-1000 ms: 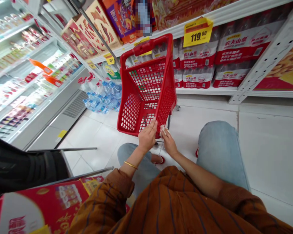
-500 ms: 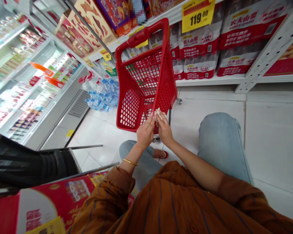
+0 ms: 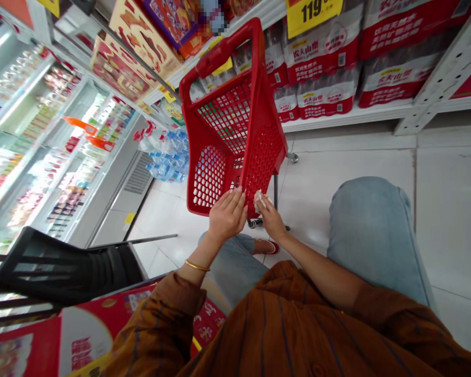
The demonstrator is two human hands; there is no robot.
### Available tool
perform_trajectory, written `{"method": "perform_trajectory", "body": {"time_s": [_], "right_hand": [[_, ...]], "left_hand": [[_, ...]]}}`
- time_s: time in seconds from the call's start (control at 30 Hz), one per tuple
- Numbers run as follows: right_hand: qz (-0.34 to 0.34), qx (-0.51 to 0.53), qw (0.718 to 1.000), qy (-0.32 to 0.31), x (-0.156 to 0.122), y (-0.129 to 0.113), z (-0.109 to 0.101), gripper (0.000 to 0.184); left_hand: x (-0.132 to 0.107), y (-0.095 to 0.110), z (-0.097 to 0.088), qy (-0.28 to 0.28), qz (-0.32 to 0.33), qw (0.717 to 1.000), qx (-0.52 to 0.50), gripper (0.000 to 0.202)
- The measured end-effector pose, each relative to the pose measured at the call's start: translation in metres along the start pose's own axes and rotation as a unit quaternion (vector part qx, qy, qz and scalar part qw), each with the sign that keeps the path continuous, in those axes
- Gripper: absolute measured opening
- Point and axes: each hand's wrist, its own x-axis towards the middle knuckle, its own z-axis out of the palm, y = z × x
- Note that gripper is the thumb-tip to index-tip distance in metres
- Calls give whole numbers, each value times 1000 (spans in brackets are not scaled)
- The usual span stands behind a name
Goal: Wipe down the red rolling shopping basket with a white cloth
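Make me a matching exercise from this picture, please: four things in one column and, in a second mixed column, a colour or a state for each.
1. left hand
2. right hand
3. price tag
4. bangle

a. yellow, with black digits
b. gold, around a wrist
c. holds a crumpled white cloth
d. lies flat on the near rim of the red basket

Pairs: 1-d, 2-c, 3-a, 4-b

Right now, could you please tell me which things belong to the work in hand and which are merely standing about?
In hand: red basket, touched by left hand; white wipe, pinched in right hand.
Standing about: bottled-water packs, price tag, black basket, red box.
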Motion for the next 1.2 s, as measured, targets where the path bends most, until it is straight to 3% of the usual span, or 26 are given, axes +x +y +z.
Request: {"method": "perform_trajectory", "body": {"time_s": [0.07, 0.17, 0.33, 0.47, 0.6, 0.87, 1.2], "right_hand": [[-3, 0, 1000, 5, -2, 4, 0, 45], [9, -3, 1000, 29, 4, 0, -2, 50], [15, -3, 997, 72, 37, -29, -5, 48], [1, 12, 999, 52, 58, -48, 2, 50], [-2, 17, 999, 43, 57, -50, 9, 51], [30, 27, 999, 21, 27, -32, 11, 46], [32, 31, 999, 10, -4, 2, 8, 46]], "left_hand": [[16, -11, -9, -24, 52, 998, 4, 38], [47, -31, -14, -105, 117, 987, -33, 42], [82, -57, -1, -199, 197, 958, -68, 59], [82, -63, 15, -196, 195, 953, -122, 59], [79, -62, 21, -171, 181, 956, -156, 55], [79, -63, 22, -162, 194, 956, -148, 34], [73, -71, 21, -189, 215, 951, -115, 29]]}}
